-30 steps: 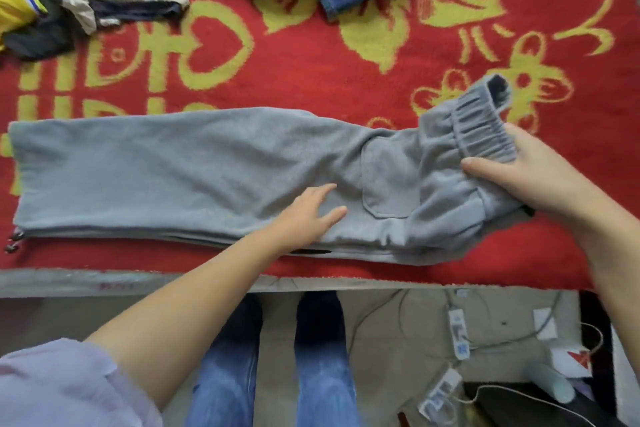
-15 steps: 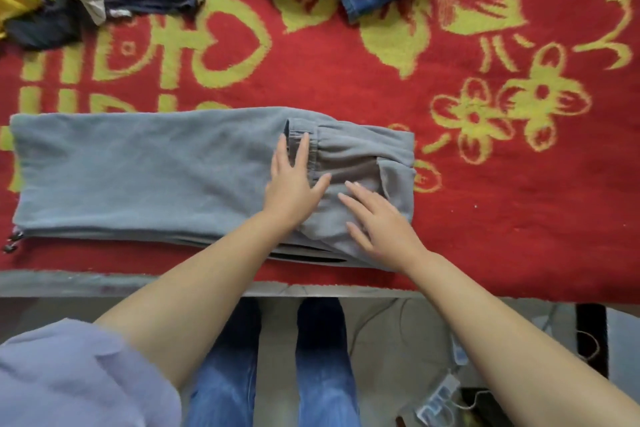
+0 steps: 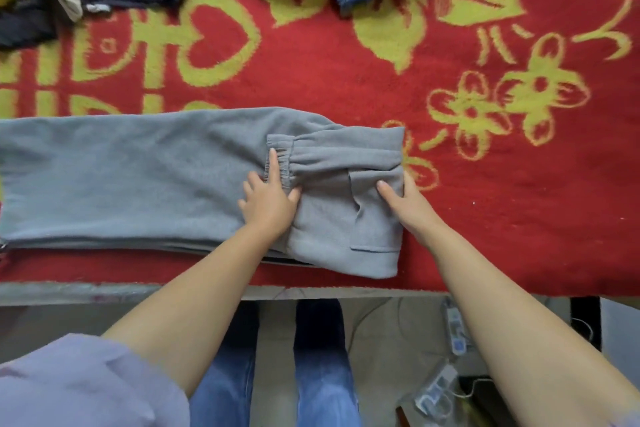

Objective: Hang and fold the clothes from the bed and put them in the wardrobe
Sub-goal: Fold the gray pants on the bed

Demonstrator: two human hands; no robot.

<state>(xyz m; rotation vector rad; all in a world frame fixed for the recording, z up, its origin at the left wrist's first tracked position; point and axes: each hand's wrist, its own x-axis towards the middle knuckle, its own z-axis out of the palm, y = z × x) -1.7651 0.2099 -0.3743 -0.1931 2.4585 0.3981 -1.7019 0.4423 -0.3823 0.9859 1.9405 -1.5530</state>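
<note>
Red bedspread point(image 3: 311, 80) bare beyond grey trousers point(image 3: 138, 177), left hand point(image 3: 268, 198) flat, fingers spread on waistband, right hand point(image 3: 407, 201) gripping folded edge, near bed's front edge.

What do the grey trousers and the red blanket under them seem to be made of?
Grey trousers: likely soft matte fleece or sweatshirt knit, with a gathered elastic waistband. Red blanket: seemingly plush pile fabric, its yellow pattern fuzzy-edged.

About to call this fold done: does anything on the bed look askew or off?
Mostly tidy. The folded waist flap of the grey trousers sags past their lower edge near the bed's front, so the edges don't line up. Both hands rest on it.
</note>
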